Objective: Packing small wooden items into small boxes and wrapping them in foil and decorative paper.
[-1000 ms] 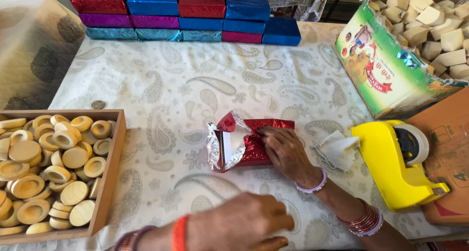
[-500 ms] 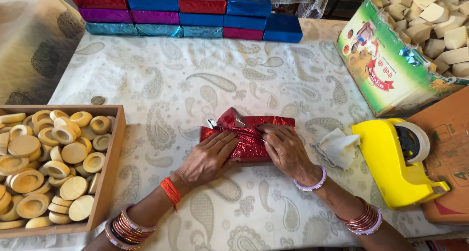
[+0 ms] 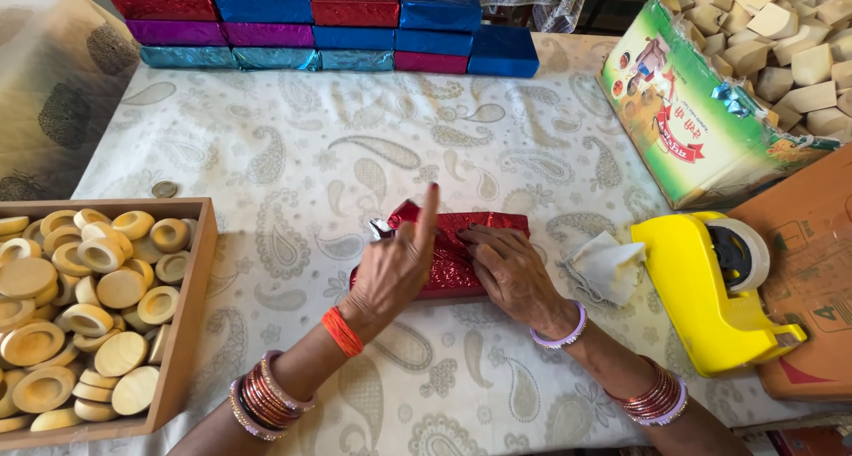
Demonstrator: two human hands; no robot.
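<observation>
While both hands, left hand and right hand, pressed flat, holding the red foil package, its left end flap remained unsealed.

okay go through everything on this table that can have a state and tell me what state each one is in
Red foil parcel: lying flat, partly wrapped, left end unsealed.
Left hand: pressing the foil, forefinger raised.
Right hand: flat on the parcel.
Tape dispenser: loaded, untouched.
Wooden tray: full of rings.
Printed carton: open, full of blocks.
Wrapped boxes: stacked.

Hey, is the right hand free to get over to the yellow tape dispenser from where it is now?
Probably yes: the right hand lies on the red foil packet, and only a crumpled white tissue lies before the tape dispenser.
</observation>
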